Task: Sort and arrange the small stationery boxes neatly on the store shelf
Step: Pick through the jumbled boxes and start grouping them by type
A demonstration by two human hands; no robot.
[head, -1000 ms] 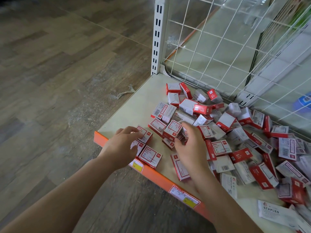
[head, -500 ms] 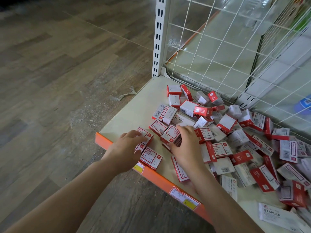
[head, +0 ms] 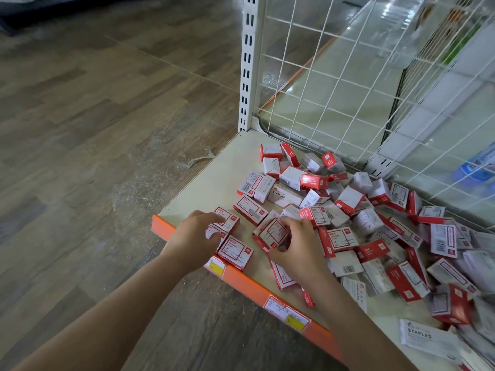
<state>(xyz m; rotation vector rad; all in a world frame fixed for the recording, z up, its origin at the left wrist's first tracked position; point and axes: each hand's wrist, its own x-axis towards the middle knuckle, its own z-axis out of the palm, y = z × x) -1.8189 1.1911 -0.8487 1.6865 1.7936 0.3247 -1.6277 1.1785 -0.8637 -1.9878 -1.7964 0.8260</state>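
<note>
- Two bare hands reach onto the cream shelf board (head: pixel 203 183) from its orange front edge strip (head: pixel 249 283), which carries a yellow-and-red price label (head: pixel 286 313).
- The left hand (head: pixel 192 243) lies just behind that strip near the shelf's left corner, its fingers curled over a small group of red-and-white cardboard paper-clip boxes (head: pixel 227 222); the forefinger rests on top of one box and the thumb touches another. Whether it truly grips one I cannot tell.
- One flat red-and-white box (head: pixel 235 253) lies beside the left hand's thumb, just behind the strip.
- The right hand (head: pixel 300 253), further along the strip to the right, holds a tilted red-and-white box (head: pixel 272 234) with fingers on its top edge and thumb beneath.
- Another flat box (head: pixel 281 274) lies partly under the right wrist, near the strip.
- Farther from the strip, a loose heap of many red-and-white boxes (head: pixel 375 223) spreads across the board to the right, lying at all angles.
- A long white box printed STAPLES (head: pixel 285 196) lies within the heap, behind the right hand.
- At the back, well away from the strip, stand a white slotted metal upright (head: pixel 249 62) and a white wire mesh panel (head: pixel 348 76).
</note>
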